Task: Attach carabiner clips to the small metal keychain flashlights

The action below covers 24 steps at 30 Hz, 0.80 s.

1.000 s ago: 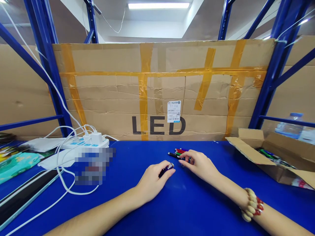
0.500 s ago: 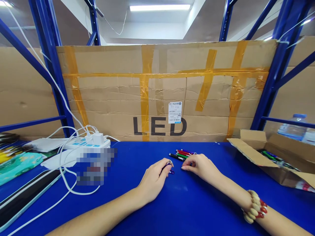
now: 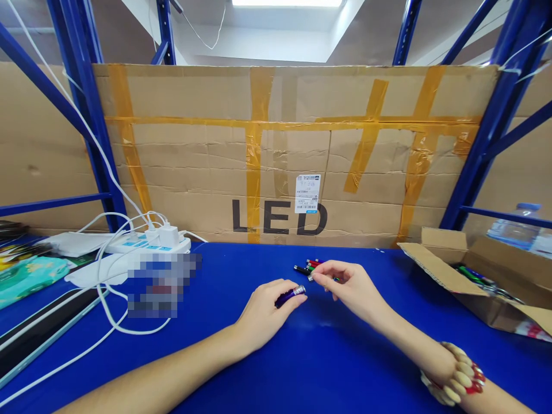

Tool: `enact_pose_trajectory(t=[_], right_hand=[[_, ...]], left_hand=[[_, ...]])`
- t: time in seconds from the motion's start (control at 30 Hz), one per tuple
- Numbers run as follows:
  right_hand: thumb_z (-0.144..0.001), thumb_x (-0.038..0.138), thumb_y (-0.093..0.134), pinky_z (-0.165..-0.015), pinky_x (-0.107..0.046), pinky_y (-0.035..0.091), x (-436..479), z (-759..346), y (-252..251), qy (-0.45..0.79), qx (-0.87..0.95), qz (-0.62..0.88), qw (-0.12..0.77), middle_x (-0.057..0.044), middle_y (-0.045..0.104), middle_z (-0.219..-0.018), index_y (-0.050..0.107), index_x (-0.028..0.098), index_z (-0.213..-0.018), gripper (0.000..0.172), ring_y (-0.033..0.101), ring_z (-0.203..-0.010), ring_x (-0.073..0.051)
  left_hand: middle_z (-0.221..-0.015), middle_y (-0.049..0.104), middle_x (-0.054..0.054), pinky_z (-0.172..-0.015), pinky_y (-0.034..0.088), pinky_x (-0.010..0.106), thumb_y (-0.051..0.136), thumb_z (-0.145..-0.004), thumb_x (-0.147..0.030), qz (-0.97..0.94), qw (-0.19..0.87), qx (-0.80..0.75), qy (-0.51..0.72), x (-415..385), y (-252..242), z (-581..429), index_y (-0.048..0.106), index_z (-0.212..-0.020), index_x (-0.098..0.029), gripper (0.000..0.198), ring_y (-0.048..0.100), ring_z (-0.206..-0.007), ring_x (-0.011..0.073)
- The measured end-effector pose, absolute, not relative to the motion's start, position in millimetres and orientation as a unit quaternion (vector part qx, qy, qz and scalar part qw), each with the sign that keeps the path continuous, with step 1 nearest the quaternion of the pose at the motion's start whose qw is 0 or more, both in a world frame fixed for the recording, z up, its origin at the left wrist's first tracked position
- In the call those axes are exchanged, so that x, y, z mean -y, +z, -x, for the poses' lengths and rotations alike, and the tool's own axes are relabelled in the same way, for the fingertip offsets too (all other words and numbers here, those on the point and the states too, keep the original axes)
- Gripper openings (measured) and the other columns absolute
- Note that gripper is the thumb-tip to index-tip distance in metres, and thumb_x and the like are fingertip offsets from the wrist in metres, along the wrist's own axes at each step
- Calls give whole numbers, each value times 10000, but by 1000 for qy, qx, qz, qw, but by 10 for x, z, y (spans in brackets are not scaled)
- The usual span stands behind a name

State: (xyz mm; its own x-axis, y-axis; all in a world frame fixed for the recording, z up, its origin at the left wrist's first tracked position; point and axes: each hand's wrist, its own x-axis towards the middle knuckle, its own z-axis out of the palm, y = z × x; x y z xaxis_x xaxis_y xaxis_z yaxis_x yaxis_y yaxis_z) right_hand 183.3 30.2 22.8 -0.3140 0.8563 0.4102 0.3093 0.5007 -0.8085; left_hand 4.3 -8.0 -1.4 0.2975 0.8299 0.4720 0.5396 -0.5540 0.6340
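My left hand (image 3: 268,310) is closed around a dark purple pen barrel (image 3: 290,296), whose clear, silvery end points to the right. Thumb and forefinger of my right hand (image 3: 345,284) are pinched together. At their tips a small silvery bit shows, too small to name. Just behind the right fingers lies a small bunch of pens, with a black pen (image 3: 301,269) and a red pen (image 3: 312,264) showing beside some green and blue. The right hand covers most of that bunch.
An open cardboard box (image 3: 474,307) with several pens stands at the right. At the left are a white power strip (image 3: 172,246), looping white cables (image 3: 103,299) and a teal packet (image 3: 34,279). A cardboard wall (image 3: 194,172) closes off the back of the blue table (image 3: 345,368).
My right hand has risen off the table and moved slightly left, over the pens. My left hand has turned, so more of the purple barrel shows. The view has tilted down slightly.
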Motion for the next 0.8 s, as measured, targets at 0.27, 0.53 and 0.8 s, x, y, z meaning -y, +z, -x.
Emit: enact_pose_trajectory(t=[0.27, 0.53, 0.8], right_hand=[[-658, 444, 637, -357, -163, 353, -229, -1804, 193, 380, 733, 385, 413, -4, 574, -589, 650, 156, -729, 297, 424, -443, -70], [-617, 525, 648, -349, -169, 315, -212, -1776, 199, 420, 706, 397, 410, 12, 531, -541, 639, 147, -710, 389, 374, -405, -53], [-582, 537, 675, -355, -179, 300, -242, -1805, 199, 418, 700, 400, 418, 10, 528, -534, 647, 146, -693, 407, 386, -421, -61]], left_hand=[[-879, 648, 6, -718, 416, 234, 421, -881, -323, -798, 185, -422, 389, 73, -19, -31, 624, -918, -205, 238, 576, -802, 151], [-837, 606, -7, -698, 405, 235, 402, -889, -311, -790, 179, -434, 393, 91, -22, -36, 558, -878, -201, 191, 549, -761, 138], [-871, 601, 2, -730, 403, 257, 382, -895, -308, -793, 169, -448, 378, 100, -21, -24, 539, -901, -212, 184, 544, -806, 151]])
